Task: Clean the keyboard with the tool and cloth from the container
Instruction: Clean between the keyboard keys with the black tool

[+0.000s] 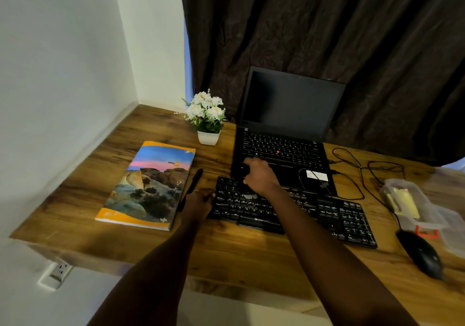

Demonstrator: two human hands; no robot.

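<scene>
A black keyboard lies across the wooden desk in front of an open laptop. My right hand is closed on a dark brush tool whose light bristles touch the keys at the keyboard's upper left. At the keyboard's left edge my left hand rests with its fingers against the frame. A clear plastic container with a yellow cloth inside stands at the far right, and its lid lies beside it.
The black laptop stands behind the keyboard. A colourful book and a black pen lie to the left. A white flower pot sits at the back. A black mouse and loose cables lie on the right.
</scene>
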